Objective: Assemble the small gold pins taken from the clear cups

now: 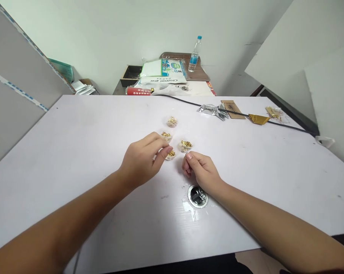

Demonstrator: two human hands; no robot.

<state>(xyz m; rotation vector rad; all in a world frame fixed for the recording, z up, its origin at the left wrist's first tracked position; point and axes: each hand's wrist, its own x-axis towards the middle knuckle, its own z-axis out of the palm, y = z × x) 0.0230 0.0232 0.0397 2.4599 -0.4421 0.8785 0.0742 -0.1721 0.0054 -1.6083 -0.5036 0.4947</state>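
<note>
Several small clear cups of tiny gold-coloured metal pieces stand together mid-table. My left hand [146, 158] is over the nearest cup [171, 155], its thumb and fingers pinched at the rim; whatever they hold is hidden. Just beyond those fingers is another cup [166, 135], partly covered by the hand. My right hand [199, 167] is closed with the thumb against the curled forefinger, in front of the right-hand cup [185, 146]. Any small piece in it cannot be made out. The farthest cup [172, 121] holds paler, thin gold pieces.
A round cable hole [197, 196] with clear tape lies below my right hand. Along the back right runs a black cable [186, 101], near silver foil packaging [213, 110], a brown card [233, 109] and a gold packet [258, 119]. A water bottle [195, 55] stands behind the table.
</note>
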